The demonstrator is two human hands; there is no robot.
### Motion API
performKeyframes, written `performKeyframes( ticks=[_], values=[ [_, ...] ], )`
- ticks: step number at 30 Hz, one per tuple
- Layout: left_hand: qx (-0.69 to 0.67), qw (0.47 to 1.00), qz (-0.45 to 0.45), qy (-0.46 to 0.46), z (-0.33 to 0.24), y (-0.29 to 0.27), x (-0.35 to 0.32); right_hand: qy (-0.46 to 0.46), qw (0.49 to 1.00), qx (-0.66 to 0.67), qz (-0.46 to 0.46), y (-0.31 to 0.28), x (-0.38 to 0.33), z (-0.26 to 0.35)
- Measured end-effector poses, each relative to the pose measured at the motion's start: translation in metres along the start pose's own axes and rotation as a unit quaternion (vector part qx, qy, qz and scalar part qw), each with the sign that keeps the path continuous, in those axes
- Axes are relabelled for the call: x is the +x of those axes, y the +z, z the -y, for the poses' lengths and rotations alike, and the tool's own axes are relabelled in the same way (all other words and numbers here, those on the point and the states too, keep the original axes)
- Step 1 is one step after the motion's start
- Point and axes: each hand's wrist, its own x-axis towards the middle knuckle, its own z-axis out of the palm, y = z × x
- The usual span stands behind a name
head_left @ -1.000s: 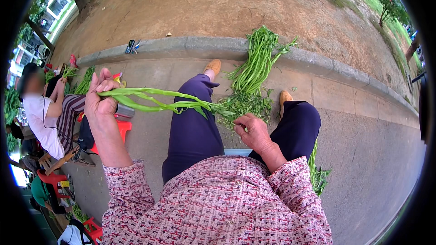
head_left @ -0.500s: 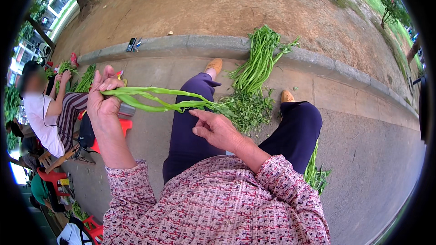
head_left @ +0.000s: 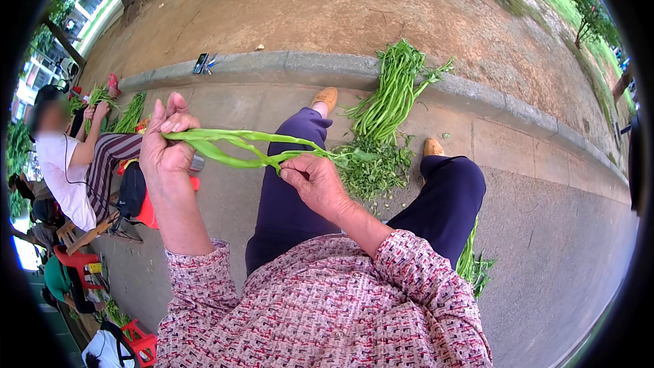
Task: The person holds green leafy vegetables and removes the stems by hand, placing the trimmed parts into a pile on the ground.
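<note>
Several long green leafy-vegetable stems (head_left: 235, 148) stretch sideways between my hands, above my left knee. My left hand (head_left: 169, 142) pinches their cut ends between thumb and forefinger, the other fingers raised. Toward the leafy end, my right hand (head_left: 315, 180) has thumb and forefinger closed on the stems; part of the leaves lies behind it. Between my feet, a heap of loose torn leaves (head_left: 373, 170) rests on the pavement. A larger bundle of the same stems (head_left: 392, 95) leans against the kerb just beyond the heap.
The concrete kerb (head_left: 327, 68) crosses ahead, with bare soil behind it. A phone (head_left: 200, 63) lies on the kerb. At left, a seated person (head_left: 71, 157) handles greens near red plastic stools (head_left: 78, 262). More greens (head_left: 475, 262) lie beside my right leg.
My right hand has moved slightly left and closed from a pointing shape onto the stems. My left hand, still gripping their ends, has shifted a little to the right.
</note>
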Motion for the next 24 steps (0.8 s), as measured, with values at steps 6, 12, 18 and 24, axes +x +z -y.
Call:
performKeyframes(
  ticks=[6, 12, 18, 24],
  values=[
    [-0.003, 1.000, -0.006, 0.000, 0.006, 0.002, 0.000, -0.015, 1.000, 0.004, -0.022, -0.003, -0.003, 0.006],
    [0.025, 0.999, 0.022, 0.002, 0.005, 0.002, 0.000, -0.032, 0.994, -0.097, -0.050, -0.011, -0.008, 0.014],
    [0.044, 0.998, 0.040, 0.032, 0.012, 0.010, -0.011, -0.013, 0.983, -0.165, -0.084, -0.016, -0.010, 0.019],
    [0.039, 0.998, 0.050, 0.020, 0.014, 0.010, -0.013, 0.134, 0.981, -0.066, -0.127, -0.018, -0.009, 0.004]
  ],
)
